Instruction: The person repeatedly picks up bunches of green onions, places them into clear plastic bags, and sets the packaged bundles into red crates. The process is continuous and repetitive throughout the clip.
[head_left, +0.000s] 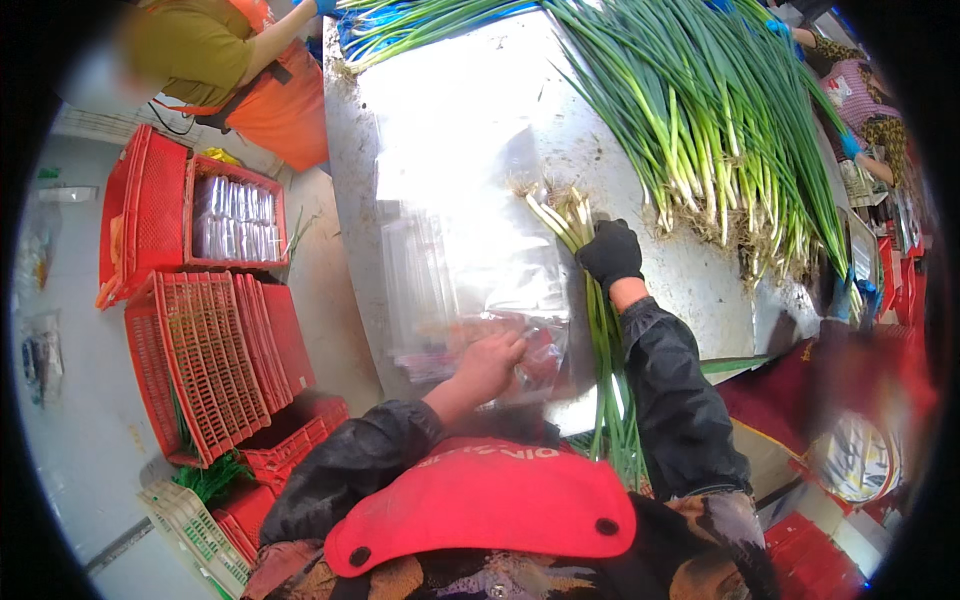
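My right hand (613, 251), in a black glove, grips a bunch of green onions (594, 300) just below the white, rooted ends. Those roots point away from me, and the green leaves hang down past the table's near edge. Bare and with curled fingers, my left hand (486, 366) touches clear plastic bags (510, 292) that lie in a stack on the metal table (480, 90). Whether its fingers pinch the film is not clear. Beyond my right hand lies a large pile of green onions (697, 127), roots towards me.
More green onions (420, 30) lie on blue sheeting at the far left. Red plastic crates (202, 352) stand on the floor to my left, one crate (238, 251) holding packed clear film. A person in an orange apron (277, 120) stands far left; other people work along the right side.
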